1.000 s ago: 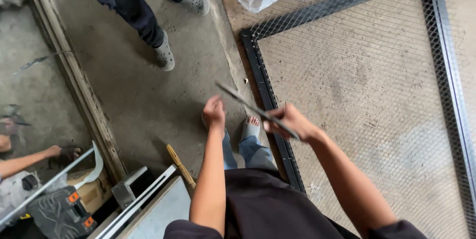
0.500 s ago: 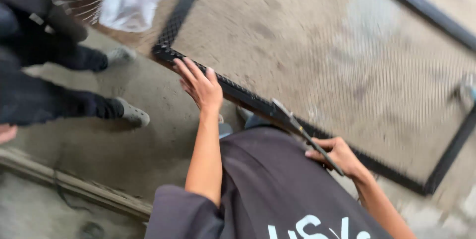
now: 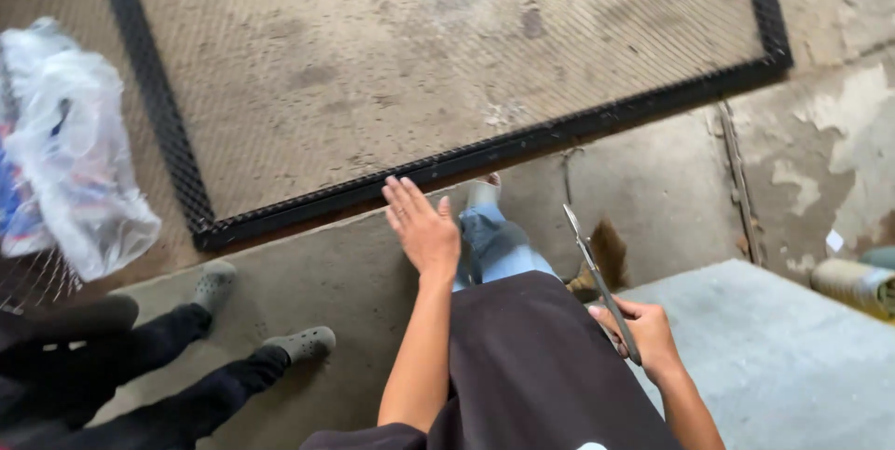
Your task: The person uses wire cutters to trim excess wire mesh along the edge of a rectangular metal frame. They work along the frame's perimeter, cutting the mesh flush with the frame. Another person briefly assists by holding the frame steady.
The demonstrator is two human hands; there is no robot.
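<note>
My right hand (image 3: 641,331) grips a thin flat metal strip (image 3: 593,267) low at my right side, its tip pointing up and away from me. My left hand (image 3: 421,226) is held out flat with fingers apart, holding nothing, just short of the black metal frame (image 3: 485,153). That frame carries wire mesh (image 3: 419,49) and lies flat on the concrete floor in front of me. My dark shirt and one blue-jeaned leg with a light shoe show below the hands.
Another person stands at the lower left in dark trousers and grey clogs (image 3: 298,342). A clear plastic bag (image 3: 65,152) sits at the left edge. A grey raised slab (image 3: 792,357) lies at the right, with a pale cylindrical object (image 3: 853,284) beyond it.
The view has swung round, so the mesh frame now lies straight ahead. My left hand has come off the frame's edge and opened flat. My right hand has dropped lower with the strip.
</note>
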